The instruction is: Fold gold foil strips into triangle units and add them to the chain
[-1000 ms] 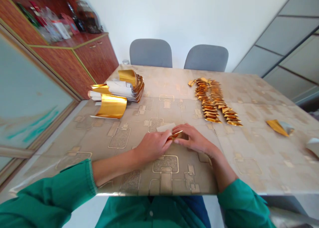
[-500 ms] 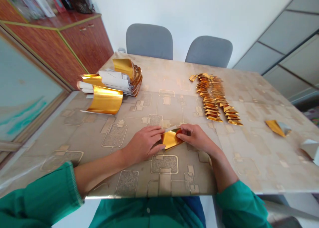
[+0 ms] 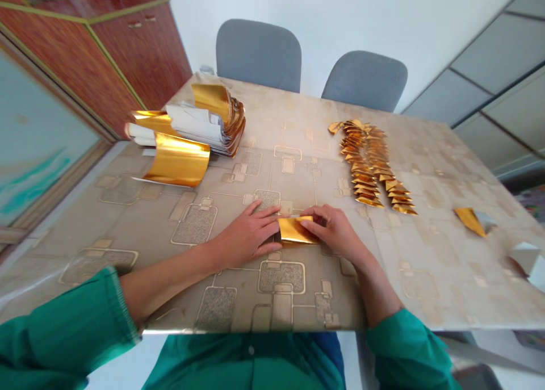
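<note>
A sheet of gold foil paper (image 3: pixel 293 231), folded into a narrow strip, lies on the table in front of me. My left hand (image 3: pixel 251 234) rests at its left end, fingers stretched and spread, the tips touching the paper's edge. At the other end, my right hand (image 3: pixel 334 231) pinches the strip, thumb on the gold face and fingers behind it. Beyond to the right stand two rows of folded gold paper pieces (image 3: pixel 361 166), tucked closely one into another. Loose gold sheets with white backs (image 3: pixel 181 160) curl beside a thick stack of sheets (image 3: pixel 213 123) at the far left.
The patterned tablecloth (image 3: pixel 281 299) covers the table. To the right lie a gold folded piece (image 3: pixel 470 221) and a white curled sheet (image 3: pixel 528 262). Two grey chairs (image 3: pixel 258 55) are at the far side, and a reddish wooden cabinet (image 3: pixel 140 55) stands at the back left.
The gold paper has gone from a wider, partly curled shape to a flatter, narrower strip. My left fingers have spread further apart. The whole view has shifted slightly.
</note>
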A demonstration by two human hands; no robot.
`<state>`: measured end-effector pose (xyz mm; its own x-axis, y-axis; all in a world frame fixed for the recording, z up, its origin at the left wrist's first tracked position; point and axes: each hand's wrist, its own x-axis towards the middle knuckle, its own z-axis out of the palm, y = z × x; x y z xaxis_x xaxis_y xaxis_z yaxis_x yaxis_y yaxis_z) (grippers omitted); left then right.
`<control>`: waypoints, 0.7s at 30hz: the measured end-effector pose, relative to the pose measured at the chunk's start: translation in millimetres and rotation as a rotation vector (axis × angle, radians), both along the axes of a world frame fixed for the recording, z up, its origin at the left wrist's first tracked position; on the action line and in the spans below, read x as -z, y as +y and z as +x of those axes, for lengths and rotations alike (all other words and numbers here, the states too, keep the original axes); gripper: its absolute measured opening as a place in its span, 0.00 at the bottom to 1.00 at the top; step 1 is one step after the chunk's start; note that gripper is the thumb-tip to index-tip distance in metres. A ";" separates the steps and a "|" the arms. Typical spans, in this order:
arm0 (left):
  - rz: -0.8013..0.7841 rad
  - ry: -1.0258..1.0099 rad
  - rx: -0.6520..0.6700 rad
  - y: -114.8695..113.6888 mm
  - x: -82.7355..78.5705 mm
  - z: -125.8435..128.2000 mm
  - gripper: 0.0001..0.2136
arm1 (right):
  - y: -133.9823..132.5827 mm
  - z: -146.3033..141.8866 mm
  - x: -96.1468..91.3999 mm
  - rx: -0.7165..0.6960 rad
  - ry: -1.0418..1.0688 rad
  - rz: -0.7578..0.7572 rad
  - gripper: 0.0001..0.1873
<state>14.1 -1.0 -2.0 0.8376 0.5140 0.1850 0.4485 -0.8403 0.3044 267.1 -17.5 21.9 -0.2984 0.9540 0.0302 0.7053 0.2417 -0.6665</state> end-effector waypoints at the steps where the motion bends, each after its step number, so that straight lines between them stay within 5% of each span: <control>1: -0.003 0.005 0.004 0.5 -0.5 -0.3 0.16 | 0.2 -0.9 0.7 0.011 -0.009 0.017 0.08; 5: -0.004 -0.021 0.003 3.6 -4.1 -3.1 0.15 | 1.5 -4.6 4.2 0.046 -0.071 0.093 0.10; 10: 0.103 -0.175 -0.165 -6.7 -14.7 0.3 0.17 | 1.2 -6.3 7.2 0.071 -0.169 0.153 0.08; 15: 0.121 -0.058 0.011 -35.9 -7.9 14.2 0.29 | 0.1 -9.0 7.7 0.089 -0.280 0.214 0.09; 21: 0.050 0.031 0.008 -47.0 6.3 16.7 0.37 | 0.9 -10.6 9.4 0.085 -0.347 0.250 0.13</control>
